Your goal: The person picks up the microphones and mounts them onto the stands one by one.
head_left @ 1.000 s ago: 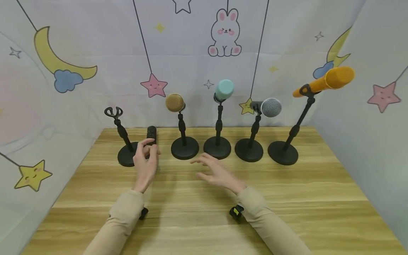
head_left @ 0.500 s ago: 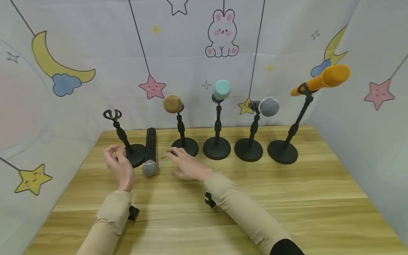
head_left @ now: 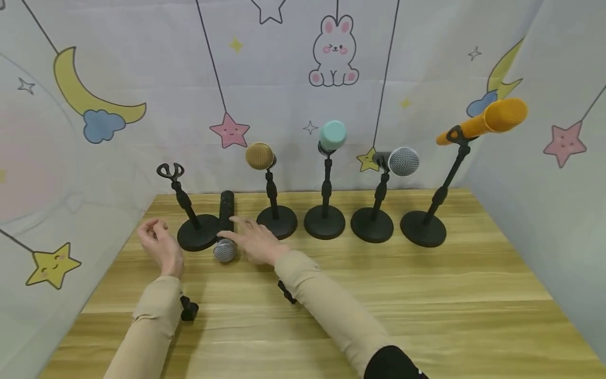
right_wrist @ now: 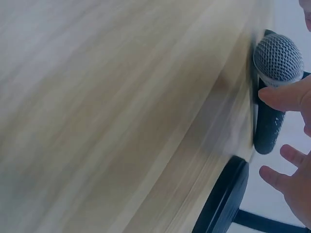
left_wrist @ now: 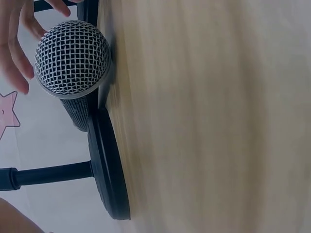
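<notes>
A black microphone (head_left: pixel 226 208) with a silver mesh head lies on the wooden table, its head towards the person. My right hand (head_left: pixel 253 241) reaches over it from the right, fingers spread. In the right wrist view the thumb (right_wrist: pixel 282 97) overlaps the microphone's body just below the mesh. My left hand (head_left: pixel 161 248), holding nothing, hovers at the left with fingers loosely curled. Between it and the microphone stands a black desk stand (head_left: pixel 198 238) with a bare clip on top. Large in the left wrist view is the mesh head (left_wrist: pixel 73 58), beside the stand's round base.
Along the back stand more desk stands, bearing a gold-headed microphone (head_left: pixel 260 156), a mint-topped one (head_left: pixel 333 135), a silver-headed one (head_left: pixel 403 161) and an orange one (head_left: pixel 492 118). A white printed cloth (head_left: pixel 284 95) rises behind the table (head_left: pixel 379 300).
My right hand has moved left to the lying microphone. My left hand has moved left, away from the microphone and past the bare stand, uncovering the microphone's mesh head.
</notes>
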{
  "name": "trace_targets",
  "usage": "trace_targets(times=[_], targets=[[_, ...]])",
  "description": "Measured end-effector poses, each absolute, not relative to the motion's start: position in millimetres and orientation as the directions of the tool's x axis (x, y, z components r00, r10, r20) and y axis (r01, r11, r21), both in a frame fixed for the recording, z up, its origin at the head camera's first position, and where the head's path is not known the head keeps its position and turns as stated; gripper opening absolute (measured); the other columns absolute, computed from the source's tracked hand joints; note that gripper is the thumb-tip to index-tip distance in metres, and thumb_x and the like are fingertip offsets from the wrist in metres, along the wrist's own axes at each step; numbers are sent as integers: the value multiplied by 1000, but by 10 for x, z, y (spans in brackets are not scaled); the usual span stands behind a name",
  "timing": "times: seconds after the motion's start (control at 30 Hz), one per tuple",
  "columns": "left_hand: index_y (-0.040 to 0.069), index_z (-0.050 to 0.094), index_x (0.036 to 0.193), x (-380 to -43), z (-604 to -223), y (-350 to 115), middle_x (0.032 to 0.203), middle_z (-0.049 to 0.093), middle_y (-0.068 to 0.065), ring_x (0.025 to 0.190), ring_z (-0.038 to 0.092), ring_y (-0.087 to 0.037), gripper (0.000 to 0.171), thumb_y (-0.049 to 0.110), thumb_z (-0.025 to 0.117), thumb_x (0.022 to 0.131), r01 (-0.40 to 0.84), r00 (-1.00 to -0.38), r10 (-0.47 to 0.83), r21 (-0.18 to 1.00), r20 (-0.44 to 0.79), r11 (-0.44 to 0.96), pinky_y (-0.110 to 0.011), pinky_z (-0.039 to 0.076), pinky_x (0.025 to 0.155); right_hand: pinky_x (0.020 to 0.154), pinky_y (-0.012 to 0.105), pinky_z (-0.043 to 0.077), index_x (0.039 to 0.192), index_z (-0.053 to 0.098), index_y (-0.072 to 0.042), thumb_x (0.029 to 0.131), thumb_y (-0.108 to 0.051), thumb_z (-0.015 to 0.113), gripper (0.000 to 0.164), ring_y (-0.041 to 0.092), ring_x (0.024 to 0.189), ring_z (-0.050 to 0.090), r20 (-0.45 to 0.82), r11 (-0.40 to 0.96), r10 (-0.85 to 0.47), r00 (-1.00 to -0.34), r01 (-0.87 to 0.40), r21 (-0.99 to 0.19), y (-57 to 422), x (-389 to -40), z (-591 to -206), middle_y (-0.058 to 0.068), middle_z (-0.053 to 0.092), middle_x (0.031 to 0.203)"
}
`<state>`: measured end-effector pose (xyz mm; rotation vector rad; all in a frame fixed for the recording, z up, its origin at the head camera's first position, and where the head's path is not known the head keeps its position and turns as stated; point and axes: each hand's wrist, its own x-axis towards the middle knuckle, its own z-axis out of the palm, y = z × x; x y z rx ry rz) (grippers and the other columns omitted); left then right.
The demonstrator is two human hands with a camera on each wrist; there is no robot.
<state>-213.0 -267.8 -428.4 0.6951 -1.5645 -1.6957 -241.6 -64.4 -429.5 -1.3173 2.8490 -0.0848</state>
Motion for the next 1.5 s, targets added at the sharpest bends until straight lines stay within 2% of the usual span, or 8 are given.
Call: trace_targets(times=[0.33,0.53,0.67,0.9,1.1,1.27,1.37,1.5], targets=[[32,48,100,-2125,-4330,-2680,93,49,11,84,46,-1,17,18,38,105,133,-616,-783,991,92,12,-22,31,80,104,42,49,156,27,-43,103,-13,56,68,30,148,34,-35,671,-741,-671,-741,11,-748,-2408,-4359,6,11,169],[26,51,106,-2120,-4333,-2660,91,49,13,83,46,-3,16,19,37,106,131,-619,-779,991,100,23,-22,31,77,106,39,48,155,30,-44,104,-13,54,64,30,148,33,-41,667,-745,-666,-745,2,-785,-2432,-4417,4,11,168],[24,51,106,-2115,-4321,-2637,91,51,9,78,44,-7,16,19,35,107,134,-628,-771,991,102,22,-23,31,73,95,34,52,153,34,-41,101,-11,59,65,31,149,33,-45,663,-749,-662,-747,-43,-802,-2451,-4442,4,10,169],[31,49,97,-2105,-4327,-2622,89,51,9,77,43,-6,20,18,37,106,126,-625,-775,992,90,13,-21,31,74,77,30,54,149,40,-38,100,-4,59,63,34,150,34,-47,634,-772,-634,-764,-119,-783,-2448,-4448,3,6,170],[31,49,94,-2107,-4333,-2616,85,51,11,73,42,-7,21,16,38,104,130,-618,-781,991,89,10,-21,32,73,62,24,47,147,41,-37,96,-5,65,64,32,150,35,12,615,-781,-624,-773,-153,-719,-2437,-4446,0,7,171],[30,50,97,-2108,-4317,-2612,88,51,10,77,43,-5,19,19,37,105,87,-628,-775,996,69,18,-22,32,76,53,20,39,148,40,-34,96,-5,65,64,29,149,37,94,603,-763,-640,-756,-255,-670,-2420,-4427,1,7,171],[29,51,100,-2115,-4306,-2605,89,52,11,82,44,-4,18,19,37,105,50,-638,-768,998,51,25,-23,33,80,59,24,44,148,40,-31,97,-3,63,62,27,148,38,148,589,-743,-653,-742,-318,-649,-2416,-4418,2,10,171],[31,50,99,-2128,-4293,-2593,92,53,10,86,46,-3,18,18,39,104,28,-650,-759,999,32,17,-22,34,82,81,40,56,146,41,-30,98,-6,64,58,29,149,38,195,570,-707,-679,-711,-412,-607,-2408,-4404,1,14,170]])
